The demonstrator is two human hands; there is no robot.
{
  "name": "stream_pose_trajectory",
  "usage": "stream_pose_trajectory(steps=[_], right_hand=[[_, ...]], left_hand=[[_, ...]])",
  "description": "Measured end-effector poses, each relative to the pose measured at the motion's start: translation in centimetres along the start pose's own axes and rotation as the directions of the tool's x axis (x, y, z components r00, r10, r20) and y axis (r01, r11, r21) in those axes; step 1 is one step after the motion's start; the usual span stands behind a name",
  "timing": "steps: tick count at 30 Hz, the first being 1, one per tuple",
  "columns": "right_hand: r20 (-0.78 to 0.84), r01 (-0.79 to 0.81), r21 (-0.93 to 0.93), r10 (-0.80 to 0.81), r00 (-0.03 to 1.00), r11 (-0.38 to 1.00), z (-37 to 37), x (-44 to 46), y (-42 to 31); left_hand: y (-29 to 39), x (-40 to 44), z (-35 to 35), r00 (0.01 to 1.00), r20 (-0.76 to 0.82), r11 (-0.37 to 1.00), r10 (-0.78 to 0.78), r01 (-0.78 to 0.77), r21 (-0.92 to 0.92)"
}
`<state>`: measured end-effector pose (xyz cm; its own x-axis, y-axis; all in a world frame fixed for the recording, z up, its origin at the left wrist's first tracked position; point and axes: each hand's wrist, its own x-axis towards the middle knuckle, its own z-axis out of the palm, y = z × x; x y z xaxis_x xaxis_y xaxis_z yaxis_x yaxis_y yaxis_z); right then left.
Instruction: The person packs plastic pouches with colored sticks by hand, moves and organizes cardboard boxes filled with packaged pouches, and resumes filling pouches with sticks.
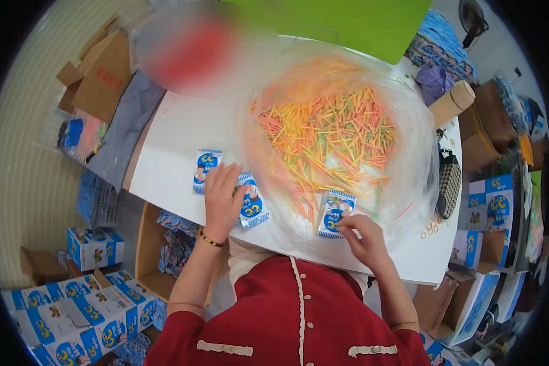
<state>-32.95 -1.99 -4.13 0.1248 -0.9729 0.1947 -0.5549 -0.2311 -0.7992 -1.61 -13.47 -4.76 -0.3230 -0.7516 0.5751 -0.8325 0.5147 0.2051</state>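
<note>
Two blue and white printed packets lie near the table's front edge, one upper left [204,165] and one lower right [254,206]. My left hand [221,198] rests over them, fingers stretched and slightly apart, covering part of both. To the right, a third blue and white packet [335,209] lies on the edge of a clear plastic bag [413,146]. My right hand [366,239] has its thumb and fingertips pinched at this packet's lower right corner. Inside the spread bag is a heap of thin pink, yellow, orange and green sticks [329,131].
The white table [177,131] carries rubber bands [432,228] and a checkered pouch [448,183] at right. A cardboard tube [452,104] stands near a purple bundle [434,84]. Printed cartons [82,305] and open cardboard boxes [104,76] surround the table. A blurred patch hides the far left.
</note>
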Motion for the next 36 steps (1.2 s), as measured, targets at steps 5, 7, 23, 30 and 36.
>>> stream_pose_trajectory(steps=[5,7,23,30,36], right_hand=[[-0.206,-0.159,-0.080,0.140,0.968,0.984,-3.1,1.7,1.6],[-0.242,-0.171,-0.083,0.147,0.959,0.982,-3.7,3.1,1.8],[0.452,-0.222,-0.074,0.231,0.862,0.972,-3.2,6.1,2.0],[0.071,0.308,-0.442,-0.309,0.948,0.842,-0.3,22.2,7.8],[0.220,0.481,-0.563,-0.439,0.871,0.672,1.9,29.6,8.7]], left_hand=[[6.9,1.0,3.9,0.982,0.186,0.923,0.038,0.036,-0.383],[9.9,0.5,6.3,0.957,0.281,0.912,0.071,0.052,-0.408],[10.2,1.3,4.2,0.890,0.443,0.629,-0.110,0.407,-0.662],[8.1,-0.9,5.1,0.701,0.713,-0.375,-0.001,0.661,-0.650],[8.5,-2.7,2.3,0.605,0.794,-0.478,0.061,0.716,-0.509]])
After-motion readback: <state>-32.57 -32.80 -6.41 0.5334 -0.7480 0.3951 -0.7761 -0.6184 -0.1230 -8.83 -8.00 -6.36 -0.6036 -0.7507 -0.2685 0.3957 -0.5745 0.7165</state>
